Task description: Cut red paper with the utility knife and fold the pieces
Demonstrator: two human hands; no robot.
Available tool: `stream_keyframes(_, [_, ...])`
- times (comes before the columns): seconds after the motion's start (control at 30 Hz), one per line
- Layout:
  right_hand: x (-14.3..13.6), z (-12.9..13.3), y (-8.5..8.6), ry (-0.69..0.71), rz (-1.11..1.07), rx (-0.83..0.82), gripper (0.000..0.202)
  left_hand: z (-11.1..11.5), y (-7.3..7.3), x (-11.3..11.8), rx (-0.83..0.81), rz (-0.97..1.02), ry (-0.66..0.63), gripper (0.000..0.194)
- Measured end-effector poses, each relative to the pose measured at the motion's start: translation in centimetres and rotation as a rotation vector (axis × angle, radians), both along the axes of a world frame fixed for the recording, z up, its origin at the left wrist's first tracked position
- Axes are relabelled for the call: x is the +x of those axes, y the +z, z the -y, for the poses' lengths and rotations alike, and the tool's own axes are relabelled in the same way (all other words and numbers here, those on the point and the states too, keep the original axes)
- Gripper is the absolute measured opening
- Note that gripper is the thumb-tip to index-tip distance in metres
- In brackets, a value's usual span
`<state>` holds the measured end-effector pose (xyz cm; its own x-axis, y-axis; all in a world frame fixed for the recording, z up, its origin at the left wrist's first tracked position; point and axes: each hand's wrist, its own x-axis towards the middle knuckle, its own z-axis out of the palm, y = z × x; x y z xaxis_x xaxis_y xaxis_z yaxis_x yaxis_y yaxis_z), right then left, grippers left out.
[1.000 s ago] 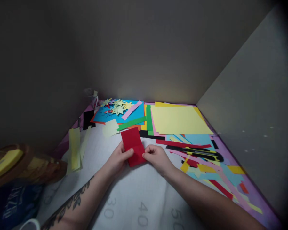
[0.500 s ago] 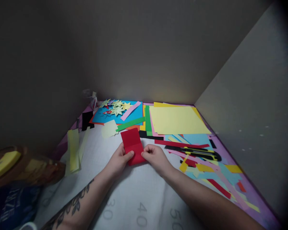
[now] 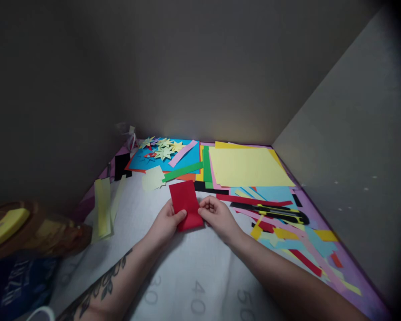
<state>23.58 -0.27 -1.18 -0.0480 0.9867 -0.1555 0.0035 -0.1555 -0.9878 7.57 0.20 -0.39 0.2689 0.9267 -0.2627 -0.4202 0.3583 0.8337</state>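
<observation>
A small piece of smooth, matte red paper (image 3: 183, 196), roughly rectangular, is held above the middle of the worktop (image 3: 312, 207), tilted; a bend crosses its lower part, where the red looks brighter. The left hand (image 3: 167, 221) grasps it at the lower left, thumb flat on the front face and fingers behind. The right hand (image 3: 219, 219) is at the right edge, fingers curled in and thumb tip at the paper's side; whether it pinches the sheet I cannot tell. Both forearms reach in from the near edge, angled towards each other, the left one tattooed with leaves.

Beneath lies a white sheet (image 3: 187, 267), lightly wrinkled and printed with grey numerals. Just beyond the red paper are a straight green strip (image 3: 183, 171) and a pale, irregular paper scrap (image 3: 153, 177). Towards the far left corner, pointed, many-armed paper stars (image 3: 163, 153) cluster on a flat blue sheet (image 3: 193, 158); along the far edge, right of them, a large pale yellow sheet (image 3: 250, 167) tops a stack. Nearer the right edge, a slim black-and-yellow utility knife (image 3: 282, 214) lies among narrow coloured offcuts (image 3: 305, 262). Long pale yellow strips (image 3: 103, 207) overlap near the left edge.
</observation>
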Motion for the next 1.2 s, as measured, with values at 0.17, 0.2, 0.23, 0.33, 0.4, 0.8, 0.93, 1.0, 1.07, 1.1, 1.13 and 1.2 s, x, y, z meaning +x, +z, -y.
stream_keyframes(0.17, [0.2, 0.0, 0.2, -0.012, 0.055, 0.058, 0.015, 0.4, 0.5, 0.4, -0.042, -0.068, -0.047, 0.038])
stream_keyframes(0.2, [0.2, -0.1, 0.1, -0.016, 0.047, 0.053, 0.017, 0.4, 0.5, 0.4, -0.037, -0.088, -0.063, 0.038])
stream_keyframes(0.23, [0.3, -0.1, 0.0, -0.027, 0.029, 0.047, 0.019, 0.5, 0.6, 0.5, -0.031, -0.107, -0.08, 0.038])
stream_keyframes(0.33, [0.6, -0.4, -0.2, -0.089, -0.052, 0.035, 0.021, 0.5, 0.5, 0.3, -0.021, -0.135, -0.138, 0.037])
stream_keyframes(0.4, [0.7, -0.5, -0.2, -0.128, -0.08, 0.034, 0.024, 0.5, 0.4, 0.1, -0.013, -0.164, -0.157, 0.031])
stream_keyframes(0.8, [0.6, -0.6, 0.6, -0.2, -0.126, -0.002, 0.024, 0.0, 0.5, -0.2, 0.012, -0.447, -0.199, 0.03])
stream_keyframes(0.93, [0.3, -0.4, 1.1, -0.203, -0.153, -0.022, 0.026, 0.2, 0.6, 0.0, 0.034, -0.352, -0.222, 0.033])
stream_keyframes(1.0, [0.1, -0.2, 1.4, -0.196, -0.176, -0.03, 0.026, 0.3, 1.0, 0.2, 0.052, -0.282, -0.253, 0.038])
stream_keyframes(1.07, [0.0, 0.0, 1.5, -0.189, -0.187, -0.022, 0.027, 0.4, 1.3, 0.4, 0.075, -0.256, -0.276, 0.04])
stream_keyframes(1.1, [-0.1, 0.1, 1.5, -0.189, -0.186, -0.015, 0.028, 0.5, 1.3, 0.5, 0.084, -0.251, -0.272, 0.04])
stream_keyframes(1.13, [-0.2, 0.2, 1.5, -0.189, -0.184, -0.007, 0.028, 0.5, 1.3, 0.6, 0.091, -0.247, -0.26, 0.042])
stream_keyframes(1.2, [-0.4, 0.3, 1.5, -0.193, -0.187, 0.0, 0.028, 0.6, 1.1, 0.6, 0.102, -0.269, -0.202, 0.048])
